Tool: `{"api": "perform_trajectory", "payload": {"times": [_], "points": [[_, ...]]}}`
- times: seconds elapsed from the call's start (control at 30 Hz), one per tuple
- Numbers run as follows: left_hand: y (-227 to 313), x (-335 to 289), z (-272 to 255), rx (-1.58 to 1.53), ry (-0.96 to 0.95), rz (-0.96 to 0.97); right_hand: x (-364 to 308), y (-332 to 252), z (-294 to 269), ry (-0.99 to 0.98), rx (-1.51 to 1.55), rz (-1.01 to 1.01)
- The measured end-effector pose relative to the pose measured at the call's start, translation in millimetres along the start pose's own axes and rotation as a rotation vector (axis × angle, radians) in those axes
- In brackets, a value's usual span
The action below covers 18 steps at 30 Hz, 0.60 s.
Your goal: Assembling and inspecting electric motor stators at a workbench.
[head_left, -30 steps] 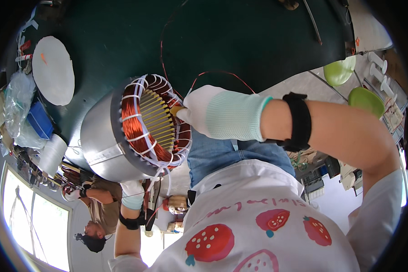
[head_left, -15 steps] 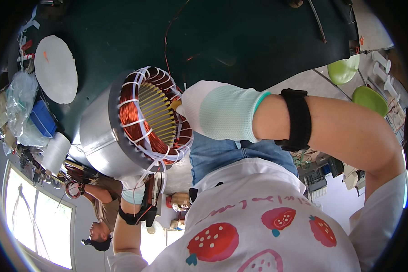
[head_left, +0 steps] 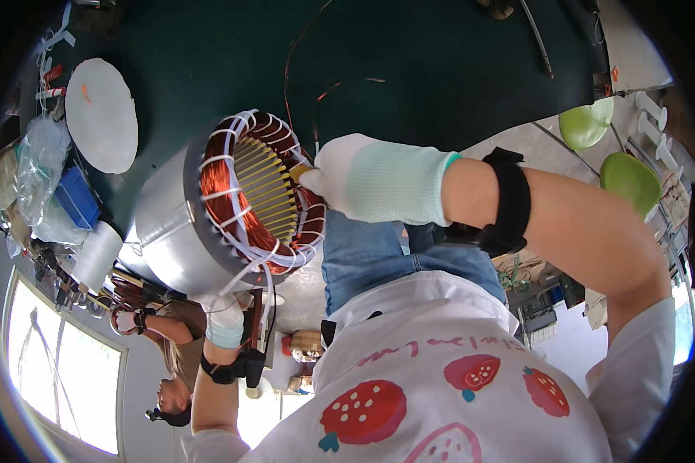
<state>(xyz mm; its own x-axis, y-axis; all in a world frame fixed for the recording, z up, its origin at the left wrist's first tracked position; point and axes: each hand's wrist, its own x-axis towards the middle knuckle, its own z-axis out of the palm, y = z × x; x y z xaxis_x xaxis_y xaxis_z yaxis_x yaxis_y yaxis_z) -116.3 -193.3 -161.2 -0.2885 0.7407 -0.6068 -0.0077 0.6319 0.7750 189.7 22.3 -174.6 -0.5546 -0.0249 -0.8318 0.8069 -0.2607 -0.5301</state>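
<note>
A motor stator (head_left: 166,220) with a smooth grey metal casing lies on its side, its open end turned to the right. Copper windings (head_left: 222,193) laced with white cord ring that opening, and yellow slot strips line the bore. My right hand (head_left: 344,174), in a white and mint glove, pinches a small tan flat piece (head_left: 300,172) at the bore's right edge, against the windings. Below the casing, my gloved left hand (head_left: 224,315) touches its underside near the white-sleeved leads (head_left: 266,272); its fingers are mostly hidden.
The stator is on a dark green work surface (head_left: 208,62). A white oval disc (head_left: 100,116), a blue bin (head_left: 77,199), plastic bags and a white spool (head_left: 98,255) stand at the left. Thin copper wire (head_left: 288,77) runs across the surface. Green stools (head_left: 632,181) are at right; another person (head_left: 181,347) works at lower left.
My right hand has drawn slightly down and right, exposing more of the tan piece. My left hand has moved slightly up, and the stator's open end has shifted a little left.
</note>
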Motion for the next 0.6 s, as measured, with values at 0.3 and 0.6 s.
{"api": "perform_trajectory", "payload": {"times": [0.3,0.6], "points": [[10.8,-17.4,-42.1,-0.160,-0.027,-0.040,-3.4,0.8,-2.7,0.048,-0.005,-0.063],[0.8,-0.9,-56.7,-0.335,-0.038,-0.086,-5.8,0.7,-5.2,0.049,-0.022,-0.025]]}}
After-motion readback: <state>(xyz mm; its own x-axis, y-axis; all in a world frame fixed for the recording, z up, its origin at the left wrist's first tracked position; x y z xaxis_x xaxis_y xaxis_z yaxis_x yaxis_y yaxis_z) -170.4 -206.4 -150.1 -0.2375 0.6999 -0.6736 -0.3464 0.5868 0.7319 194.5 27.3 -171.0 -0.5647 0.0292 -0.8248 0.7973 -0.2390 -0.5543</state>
